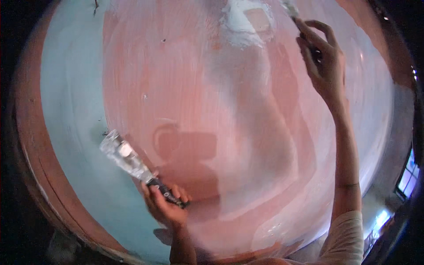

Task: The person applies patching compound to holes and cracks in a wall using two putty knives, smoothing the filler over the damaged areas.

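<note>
My left hand grips the dark handle of a putty knife at lower centre-left, its wide metal blade smeared with white compound and angled up-left in front of the wall. My right hand is raised at upper right, fingers round the dark handle of a second scraper, whose blade is blurred near the top edge. A rough white patch of compound lies on the wall left of that blade. The wall is pink, streaked pale, with shadows of my arm and head on it.
A pale blue-green vertical band runs down the left, with a red-brown band beside it. Small dark holes or marks dot the wall. At the right, beyond the wall, are a bright window and a grey surface.
</note>
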A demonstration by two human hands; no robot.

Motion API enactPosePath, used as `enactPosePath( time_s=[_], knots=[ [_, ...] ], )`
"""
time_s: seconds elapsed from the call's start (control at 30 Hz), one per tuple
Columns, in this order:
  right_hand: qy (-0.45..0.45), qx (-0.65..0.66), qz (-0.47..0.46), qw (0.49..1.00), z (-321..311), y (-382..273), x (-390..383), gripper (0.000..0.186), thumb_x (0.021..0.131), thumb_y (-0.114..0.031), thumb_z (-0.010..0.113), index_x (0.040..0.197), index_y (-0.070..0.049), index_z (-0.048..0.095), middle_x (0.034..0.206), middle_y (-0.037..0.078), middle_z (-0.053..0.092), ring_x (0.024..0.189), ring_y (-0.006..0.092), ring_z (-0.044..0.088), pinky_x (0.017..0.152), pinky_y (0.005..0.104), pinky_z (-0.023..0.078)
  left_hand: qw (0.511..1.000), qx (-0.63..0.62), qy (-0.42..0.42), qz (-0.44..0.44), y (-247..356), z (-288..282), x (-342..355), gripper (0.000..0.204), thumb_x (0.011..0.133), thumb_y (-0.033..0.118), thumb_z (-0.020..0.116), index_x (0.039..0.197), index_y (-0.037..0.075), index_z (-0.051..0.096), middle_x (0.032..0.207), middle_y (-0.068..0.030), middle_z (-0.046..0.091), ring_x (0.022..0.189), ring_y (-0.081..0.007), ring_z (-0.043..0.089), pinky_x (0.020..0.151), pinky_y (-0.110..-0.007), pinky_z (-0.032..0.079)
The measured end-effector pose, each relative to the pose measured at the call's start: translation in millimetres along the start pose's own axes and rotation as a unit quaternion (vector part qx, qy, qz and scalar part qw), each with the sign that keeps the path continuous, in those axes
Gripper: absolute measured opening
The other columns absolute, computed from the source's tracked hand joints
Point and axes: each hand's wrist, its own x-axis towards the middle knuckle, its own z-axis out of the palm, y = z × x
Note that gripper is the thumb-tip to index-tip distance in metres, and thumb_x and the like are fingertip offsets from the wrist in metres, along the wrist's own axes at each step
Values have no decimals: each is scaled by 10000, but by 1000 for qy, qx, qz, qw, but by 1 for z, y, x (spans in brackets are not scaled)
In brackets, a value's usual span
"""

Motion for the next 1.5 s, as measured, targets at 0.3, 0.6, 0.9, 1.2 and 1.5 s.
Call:
enactPosePath(
  time_s=[0.3, 0.6, 0.9, 1.2, 1.5],
  knots=[
    [2, -43, 21, 999, 18, 42, -9, 324, 870, 20, 562, 1185, -30, 621, 1160, 94, 613, 543, 80, 496, 544, 251, 445, 987, 13, 30, 158, -41, -29, 26, 539, 996, 384, 308, 1392, 23, 250, 1050, -165, 564, 495, -136, 462, 392, -240, 413],
    [-14, -124, 76, 989, 19, 49, -13, 359, 858, 36, 552, 1203, -45, 612, 1158, 125, 615, 566, 141, 571, 555, 271, 473, 744, 500, 93, 433, -57, -22, 43, 507, 991, 306, 377, 1425, 71, 261, 1241, -180, 473, 776, -202, 546, 688, -316, 496],
    [-2, -142, 31, 989, -27, 105, -7, 375, 832, 47, 543, 1189, -38, 619, 1178, 140, 607, 612, 194, 622, 582, 307, 494, 819, 336, 11, 465, -70, 20, -22, 541, 993, 391, 354, 1423, 85, 234, 1124, -148, 398, 514, -131, 436, 455, -242, 421],
    [-90, -75, 113, 987, 13, -14, -47, 383, 784, 44, 583, 1162, -16, 605, 1162, 215, 583, 803, 383, 654, 687, 391, 536, 924, 150, -45, 349, -57, -21, 39, 501, 994, 414, 329, 1358, 72, 290, 606, -34, 429, 372, -93, 322, 328, -213, 331],
    [-38, -147, 26, 988, 8, 57, 2, 328, 891, -22, 541, 1214, -21, 597, 1173, 127, 616, 559, 124, 604, 529, 292, 513, 904, 203, -36, 374, -62, -3, 31, 520, 988, 433, 338, 1368, 82, 286, 549, -14, 388, 373, -102, 323, 325, -224, 337]
  ],
)
